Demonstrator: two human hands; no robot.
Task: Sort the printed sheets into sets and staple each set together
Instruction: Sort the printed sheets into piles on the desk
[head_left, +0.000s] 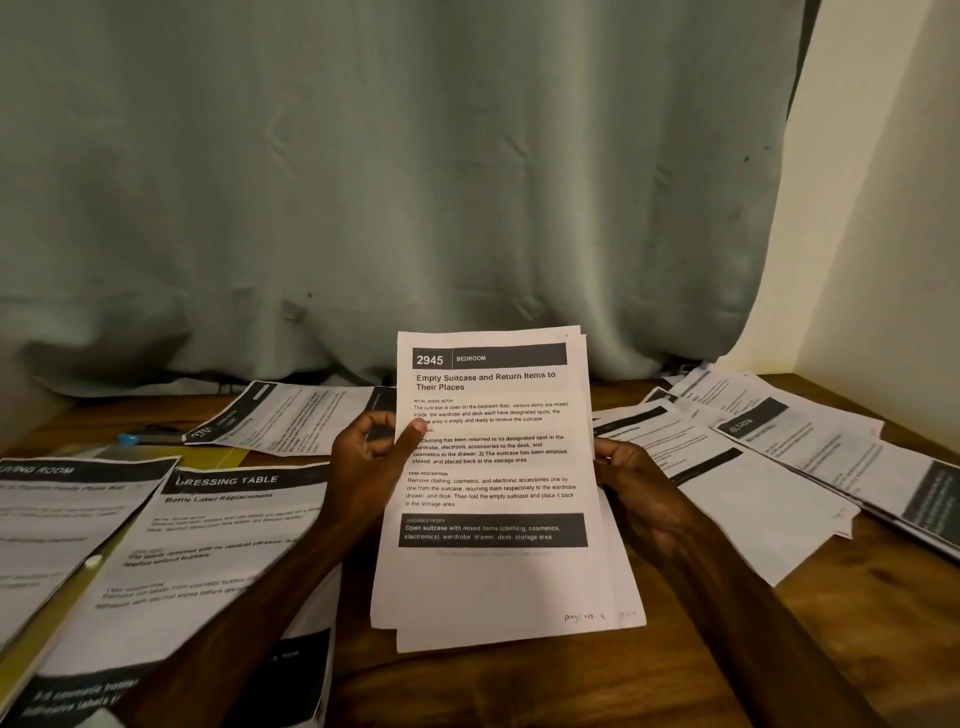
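I hold a small stack of printed sheets (493, 571) upright above the wooden table (857, 623); the top page reads "2945 BEDROOM, Empty Suitcase and Return Items to Their Places". My left hand (371, 457) pinches the stack's left edge, thumb on the front of the page. My right hand (631, 483) grips the right edge, fingers mostly behind the paper. Sheets headed "DRESSING TABLE" (218, 545) and "LIVING ROOM" (57, 519) lie at the left. A blue-tipped object (150, 435), possibly the stapler, lies at the far left.
More printed sheets lie spread at the right (779, 467) and at the back centre (296, 415). A yellow folder (218, 456) shows under the left papers. A grey-green curtain (415, 182) hangs behind the table, and a pale wall (893, 234) closes the right side.
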